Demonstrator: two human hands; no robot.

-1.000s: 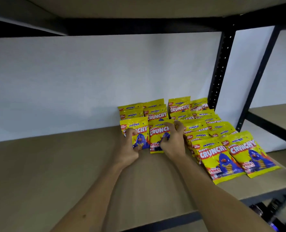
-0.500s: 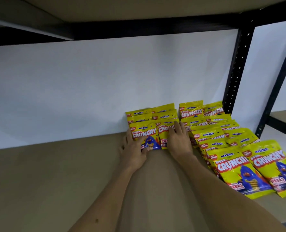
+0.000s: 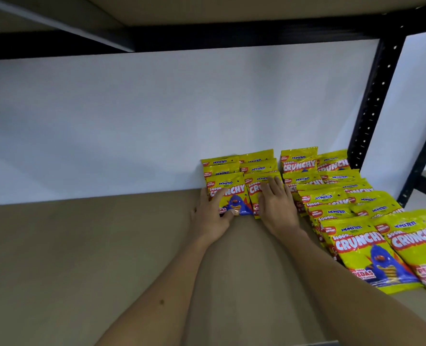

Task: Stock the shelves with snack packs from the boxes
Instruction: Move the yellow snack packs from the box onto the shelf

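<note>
The shelf board [image 3: 82, 258] lay bare from 7 to 10 o'clock. Rows of snack packs [image 3: 356, 243] blocked 1 to 4 o'clock. The upper shelf [image 3: 207, 11] limited clearance at 12; the black upright [image 3: 374, 103] closed 2 o'clock.

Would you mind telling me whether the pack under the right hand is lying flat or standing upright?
Leaning back, neither flat nor upright. The pack rests against the packs behind it, printed front facing out, with the right hand laid flat over it.

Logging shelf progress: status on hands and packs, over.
Left hand flat on front-left snack pack. Right hand flat on the neighbouring pack. Both packs on shelf, nothing in the way.
</note>
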